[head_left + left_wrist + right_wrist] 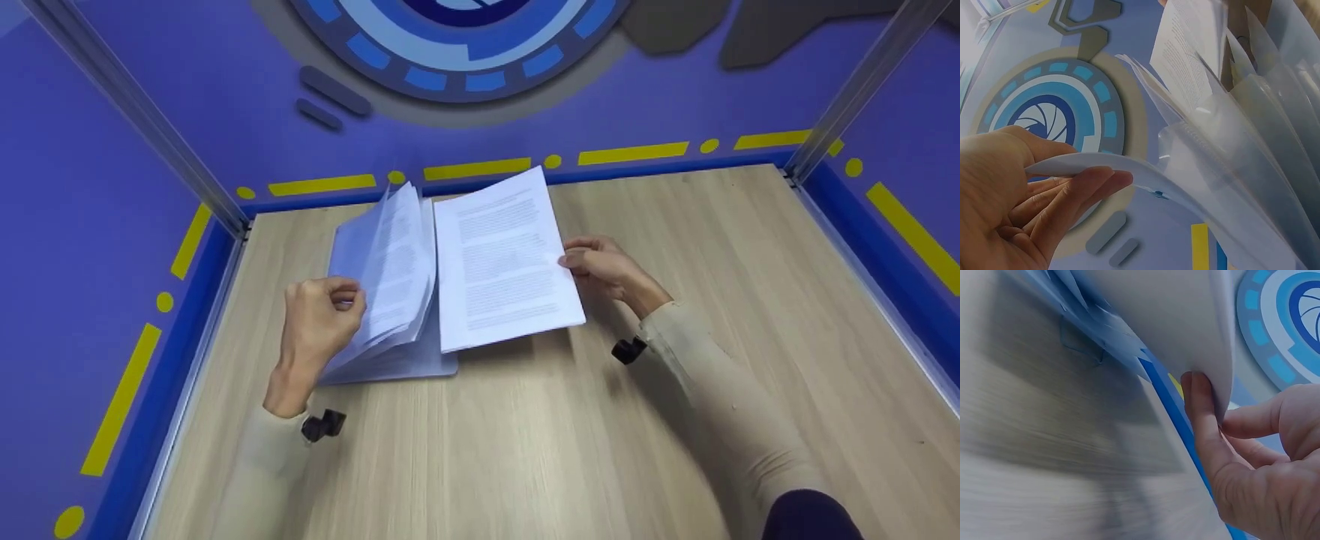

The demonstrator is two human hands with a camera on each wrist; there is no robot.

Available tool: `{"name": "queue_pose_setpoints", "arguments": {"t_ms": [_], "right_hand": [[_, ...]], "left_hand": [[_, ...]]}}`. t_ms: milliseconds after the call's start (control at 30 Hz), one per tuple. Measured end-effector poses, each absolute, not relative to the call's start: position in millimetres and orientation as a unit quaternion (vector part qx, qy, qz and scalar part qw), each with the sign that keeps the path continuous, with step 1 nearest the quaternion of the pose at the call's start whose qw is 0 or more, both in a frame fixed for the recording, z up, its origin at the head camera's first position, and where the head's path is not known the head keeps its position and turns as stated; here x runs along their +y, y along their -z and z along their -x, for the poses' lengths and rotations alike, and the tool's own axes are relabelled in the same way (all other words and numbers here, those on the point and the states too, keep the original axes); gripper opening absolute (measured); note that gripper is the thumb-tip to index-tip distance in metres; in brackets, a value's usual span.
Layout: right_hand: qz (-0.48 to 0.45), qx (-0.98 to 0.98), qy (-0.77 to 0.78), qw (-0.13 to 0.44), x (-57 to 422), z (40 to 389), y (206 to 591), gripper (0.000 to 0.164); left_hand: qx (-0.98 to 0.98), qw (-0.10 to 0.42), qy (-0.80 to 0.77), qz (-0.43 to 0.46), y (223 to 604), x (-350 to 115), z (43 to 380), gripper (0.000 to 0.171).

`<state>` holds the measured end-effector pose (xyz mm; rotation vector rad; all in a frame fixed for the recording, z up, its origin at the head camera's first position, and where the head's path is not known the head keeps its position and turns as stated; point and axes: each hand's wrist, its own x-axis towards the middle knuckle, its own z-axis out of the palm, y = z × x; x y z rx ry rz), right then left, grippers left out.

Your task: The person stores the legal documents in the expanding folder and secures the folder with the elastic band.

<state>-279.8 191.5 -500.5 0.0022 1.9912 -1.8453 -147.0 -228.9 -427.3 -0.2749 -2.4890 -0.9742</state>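
A blue folder (352,244) with clear plastic sleeves (1213,163) stands spread open at the left of the table. My left hand (319,319) pinches the edge of its pale cover (1123,163) between thumb and fingers, as the left wrist view shows. Several leaves fan out inside, some holding printed pages. To the right, a stack of printed paper (510,255) is raised at a slant above the tabletop. My right hand (607,270) grips this stack by its right edge, thumb on the front and fingers behind. The stack's left edge lies along the fanned leaves.
The wood-grain table (517,450) ends at a purple back wall (465,142) with yellow markings. Metal posts (142,112) rise at the back corners, and side panels bound the table on the left and right. A small black device (324,426) sits at each wrist.
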Motion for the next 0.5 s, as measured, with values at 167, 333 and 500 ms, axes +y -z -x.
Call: {"name": "queue_pose_setpoints", "arguments": {"t_ms": [167, 333, 500], "right_hand": [[-0.006, 0.699, 0.684, 0.207, 190.3, 278.6, 501.4, 0.029], [-0.007, 0.701, 0.687, 0.19, 190.8, 278.5, 500.0, 0.033], [-0.009, 0.698, 0.689, 0.195, 186.5, 277.3, 499.5, 0.035]], "left_hand": [[-0.9, 0.227, 0.359, 0.099, 428.2, -227.7, 146.6, 0.011], [-0.899, 0.231, 0.358, 0.102, 428.0, -227.9, 146.9, 0.01], [-0.9, 0.231, 0.356, 0.101, 426.8, -229.0, 146.3, 0.009]]}}
